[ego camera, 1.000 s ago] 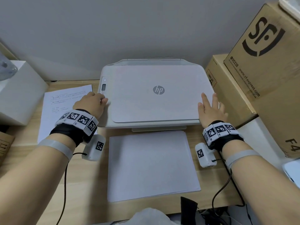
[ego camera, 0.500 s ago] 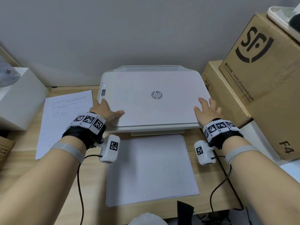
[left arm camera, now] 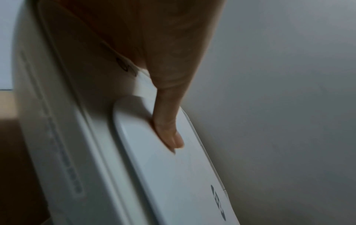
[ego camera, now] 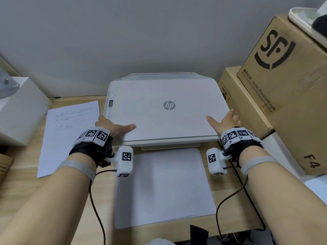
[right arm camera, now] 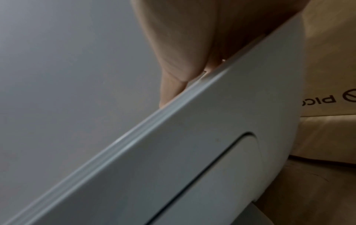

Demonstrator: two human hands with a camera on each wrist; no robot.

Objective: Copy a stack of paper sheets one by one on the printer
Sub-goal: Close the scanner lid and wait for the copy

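White plastic, smooth and matte, makes up the HP printer (ego camera: 164,110), which sits at the back of the pale wood table (ego camera: 21,183) against a grey wall. Its flat scanner lid (ego camera: 177,96) lies down, and both hands are at the lid's front corners. The left hand (ego camera: 113,127) is at the front left corner, thumb stretched flat across the lid's top; the left wrist view shows that thumb (left arm camera: 167,130) pressing on the rounded corner, while the other fingers are hidden at the edge, so I cannot tell whether they hook under it. The right hand (ego camera: 224,121) is at the front right corner, thumb laid on top and fingers spread along the side edge; in the right wrist view its fingers (right arm camera: 173,85) touch the lid's rim, and whether they curl under is not clear.

Just in front of the printer, between the 2 forearms, a stack of blank white sheets (ego camera: 162,188) lies flat on the table, its edges slightly fanned. Left of the printer, beside the left hand, lies a printed sheet (ego camera: 69,135) with lines of small text.

Brown corrugated cardboard boxes stand to the right: a low box (ego camera: 246,103) touching the printer's side, and a larger SF-express box (ego camera: 290,89). A white box (ego camera: 19,110) stands at the far left.
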